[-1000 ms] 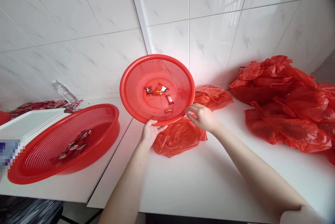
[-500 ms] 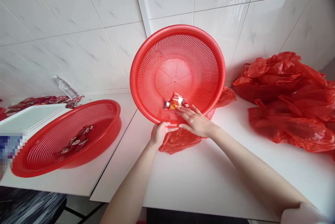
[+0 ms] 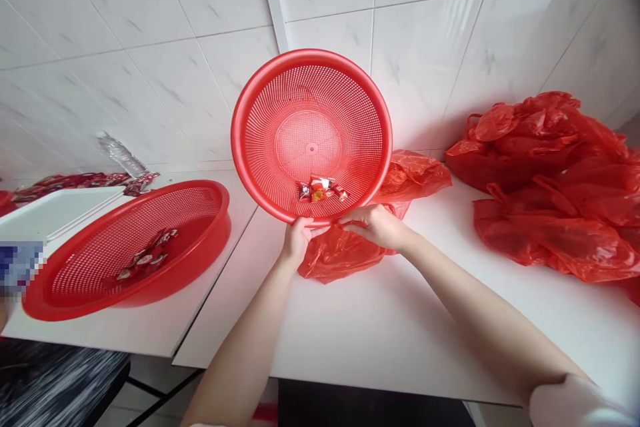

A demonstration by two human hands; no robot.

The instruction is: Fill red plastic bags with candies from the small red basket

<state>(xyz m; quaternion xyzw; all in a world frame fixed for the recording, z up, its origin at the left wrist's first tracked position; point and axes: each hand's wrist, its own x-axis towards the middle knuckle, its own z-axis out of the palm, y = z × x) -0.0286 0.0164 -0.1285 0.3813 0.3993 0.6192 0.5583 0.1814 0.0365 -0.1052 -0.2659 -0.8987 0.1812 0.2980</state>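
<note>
Central round red plastic basket [image 3: 311,137]: uniform colour, fine lattice pattern. Small red glossy packets [image 3: 319,194]: white and orange-yellow patches. Crumpled red plastic bags [image 3: 525,147]: translucent. Flat white tabletop [image 3: 350,334]: plain. Glossy white wall tiles [image 3: 425,54]: grey veining. Black cloth [image 3: 60,380]: pale-grey streaks.

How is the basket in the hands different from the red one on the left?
The held basket is tilted up, its mouth looking round; the left basket shows a narrow oval. The held basket has few, bright packets; the left basket has more, darker packets. Both are red with mesh sides.
</note>
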